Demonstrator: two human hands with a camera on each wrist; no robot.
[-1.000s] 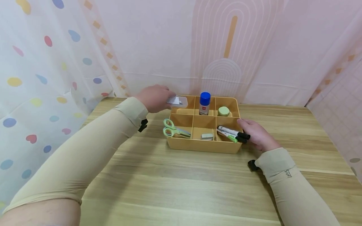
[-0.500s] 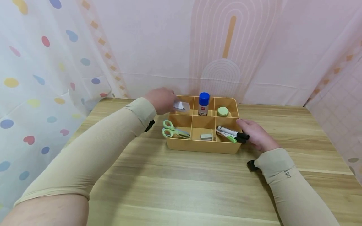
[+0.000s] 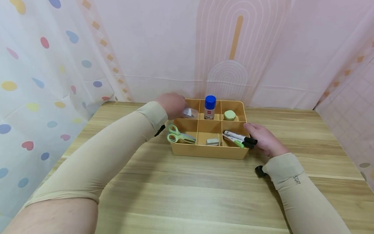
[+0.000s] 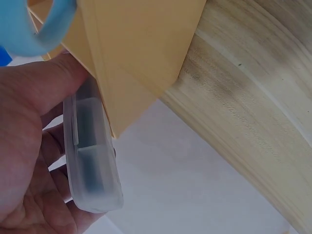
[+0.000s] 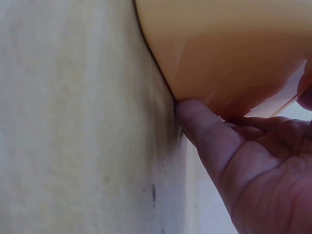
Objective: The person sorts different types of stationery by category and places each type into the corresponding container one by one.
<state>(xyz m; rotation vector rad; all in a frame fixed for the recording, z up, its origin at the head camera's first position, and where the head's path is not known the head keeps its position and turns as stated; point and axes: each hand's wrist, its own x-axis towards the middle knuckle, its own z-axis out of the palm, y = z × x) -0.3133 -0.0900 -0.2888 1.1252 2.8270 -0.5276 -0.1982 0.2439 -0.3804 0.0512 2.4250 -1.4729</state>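
My left hand [image 3: 172,105] holds a translucent plastic case [image 4: 92,156] at the back-left compartment of a yellow divided organizer [image 3: 208,152]. In the left wrist view the thumb lies on one face of the case and curled fingers lie behind it. Something dark shows inside, and a white paper patch shows in the head view. The case overlaps the compartment from above; whether it touches the bottom is hidden. My right hand [image 3: 266,139] grips the organizer's right side, thumb at the rim. In the right wrist view its fingers [image 5: 209,131] press the outer wall low down.
Green-handled scissors [image 3: 175,134] lie in the front-left compartment, a grey-white eraser [image 3: 212,142] in the front middle, pens and markers [image 3: 239,138] at front right. A blue-capped bottle [image 3: 209,107] stands back middle, a pale green round item [image 3: 229,115] back right. Wooden table [image 3: 187,191]; curtain behind.
My left hand has moved right and slightly down with the plastic case, bringing it into the back-left compartment area. The right hand stays on the organizer's side.
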